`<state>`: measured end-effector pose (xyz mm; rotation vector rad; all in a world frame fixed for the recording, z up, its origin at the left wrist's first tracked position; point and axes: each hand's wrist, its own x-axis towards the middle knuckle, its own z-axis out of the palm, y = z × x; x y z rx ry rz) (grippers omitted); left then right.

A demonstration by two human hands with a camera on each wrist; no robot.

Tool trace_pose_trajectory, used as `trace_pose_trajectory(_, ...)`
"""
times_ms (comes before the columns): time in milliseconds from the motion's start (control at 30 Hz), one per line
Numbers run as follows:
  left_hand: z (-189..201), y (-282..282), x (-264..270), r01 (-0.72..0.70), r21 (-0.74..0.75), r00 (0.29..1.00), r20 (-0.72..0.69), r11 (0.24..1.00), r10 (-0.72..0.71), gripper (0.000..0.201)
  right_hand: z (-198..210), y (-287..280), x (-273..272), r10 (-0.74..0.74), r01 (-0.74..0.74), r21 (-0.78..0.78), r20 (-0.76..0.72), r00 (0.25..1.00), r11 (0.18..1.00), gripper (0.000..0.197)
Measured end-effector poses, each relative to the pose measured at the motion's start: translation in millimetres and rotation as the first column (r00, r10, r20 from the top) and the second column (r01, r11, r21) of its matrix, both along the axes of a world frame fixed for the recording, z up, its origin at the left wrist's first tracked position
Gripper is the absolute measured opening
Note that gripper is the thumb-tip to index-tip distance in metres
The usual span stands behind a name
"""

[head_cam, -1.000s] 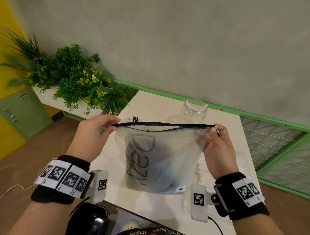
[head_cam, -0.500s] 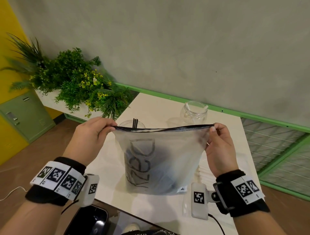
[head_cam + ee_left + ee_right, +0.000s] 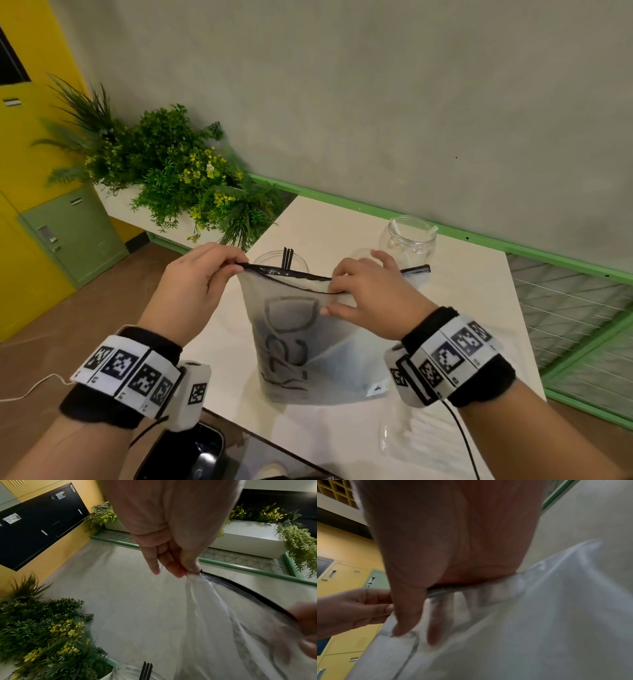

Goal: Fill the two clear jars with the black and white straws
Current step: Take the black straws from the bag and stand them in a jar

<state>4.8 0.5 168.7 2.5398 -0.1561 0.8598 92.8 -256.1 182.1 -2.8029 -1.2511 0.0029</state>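
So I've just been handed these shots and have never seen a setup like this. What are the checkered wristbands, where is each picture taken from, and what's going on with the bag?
There is no machine here: a person works with bare hands. The checkered bands are marker cuffs carrying small wrist cameras. The big picture comes from a camera on the head; the other two look along each hand.

On the white table stands a frosted zip bag with dark contents. The left hand pinches its left top corner, seen close up from that wrist. The right hand is at the middle of the black zip edge, fingers apparently slipping inside.

Behind the bag, one clear jar holds black straws; the other jar holds white ones.
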Motion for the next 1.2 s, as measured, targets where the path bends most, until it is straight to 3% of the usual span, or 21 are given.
trace_pose_trajectory(67, -3.3, 4.3, -3.0, -0.020, -0.010, 0.999, -0.048, 1.000, 0.020, 0.011, 3.6, -5.7, 2.1, -0.042, 0.042, -0.003, -0.089, 0.995, 0.999, 0.056)
trace_pose_trajectory(133, -5.0, 7.3, -4.4, -0.051, -0.045, 0.994, -0.100, 0.998, 0.046, 0.017, 5.4, -8.9, 1.9, -0.035, 0.063, 0.171, -0.160, 0.986, 0.983, 0.059)
trace_pose_trajectory(233, 2.3, -2.4, -5.9, -0.035, -0.100, 0.996, -0.088, 0.994, 0.026, 0.020, 2.8, -2.5, -2.4, 0.052, 0.023, 0.427, -0.163, 0.985, 0.904, 0.037)
trace_pose_trajectory(300, 11.3, -18.4, -4.8, 0.040, -0.085, 0.994, -0.103, 0.996, -0.048, 0.021, 0.7, 7.5, -6.7, 0.112, -0.053, 0.497, -0.090, 0.990, 0.866, 0.021)
trace_pose_trajectory(367, 12.2, -31.5, -0.7, 0.066, 0.050, 0.981, -0.188, 0.997, -0.056, 0.034, 0.2, 14.0, -9.6, 0.132, -0.093, 0.470, -0.049, 0.990, 0.878, 0.026)
trace_pose_trajectory(433, 8.6, -36.8, 4.0, 0.019, 0.237, 0.938, -0.342, 0.971, 0.065, 0.042, 0.6, 13.9, -10.7, 0.103, -0.079, 0.380, -0.044, 0.994, 0.922, 0.038)
trace_pose_trajectory(500, 1.4, -32.6, 5.6, -0.029, 0.296, 0.863, -0.474, 0.955, 0.174, 0.041, -1.4, 7.6, -11.0, 0.057, -0.045, 0.245, -0.041, 0.998, 0.969, 0.046)
trace_pose_trajectory(667, -3.9, -29.7, 1.5, -0.068, 0.119, 0.829, -0.545, 0.991, 0.122, 0.048, -0.1, -8.4, -14.4, -0.053, 0.053, 0.068, 0.001, 0.999, 0.996, 0.040)
trace_pose_trajectory(800, -5.2, -30.3, 7.9, -0.046, -0.088, 0.829, -0.558, 0.995, -0.011, 0.050, -0.7, -11.0, -15.8, -0.160, 0.149, 0.089, 0.121, 0.980, 0.985, 0.051)
trace_pose_trajectory(900, -7.4, -29.0, 11.5, -0.061, -0.276, 0.797, -0.592, 0.959, -0.120, 0.055, -9.2, -9.9, -23.2, -0.143, 0.099, 0.159, 0.294, 0.945, 0.982, 0.052)
trace_pose_trajectory(967, -8.5, -29.7, 12.2, -0.067, -0.361, 0.787, -0.592, 0.930, -0.173, 0.062, -18.0, -8.8, -31.1, -0.040, 0.005, 0.106, 0.330, 0.943, 0.994, 0.042)
trace_pose_trajectory(1067, -9.6, -32.7, 12.8, -0.063, -0.357, 0.775, -0.605, 0.932, -0.180, 0.072, -35.6, -11.4, -38.4, 0.053, -0.059, 0.018, 0.256, 0.965, 0.998, 0.031)
trace_pose_trajectory(1200, -10.7, -32.9, 13.6, -0.077, -0.327, 0.742, -0.650, 0.942, -0.165, 0.081, -52.1, -18.0, -41.0, 0.010, -0.018, 0.057, 0.154, 0.988, 0.998, 0.052)
